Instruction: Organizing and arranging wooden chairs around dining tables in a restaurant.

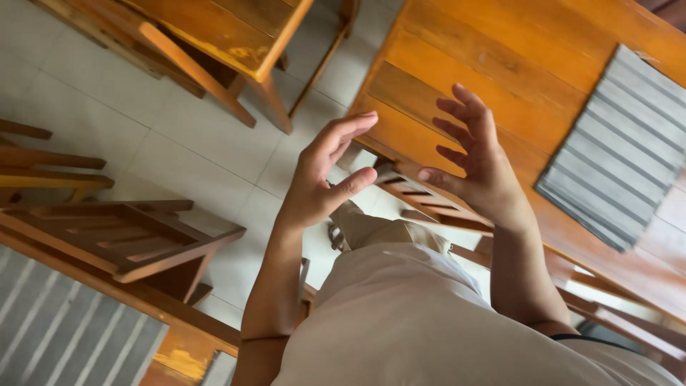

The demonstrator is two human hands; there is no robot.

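Beige clothing (400, 314) fills the foreground as I raise my left hand (321, 179) and right hand (479, 161) — apart, fingers spread, holding nothing — poised before the near edge of the orange wooden table (457, 64); a grey slatted placemat (622, 150) lies farther in, beyond my right hand.

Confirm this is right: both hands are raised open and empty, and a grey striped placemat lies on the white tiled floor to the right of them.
Not quite. In the head view the grey striped placemat lies on the wooden table, not on the floor. The rest holds: the left hand and right hand are raised, open and empty.
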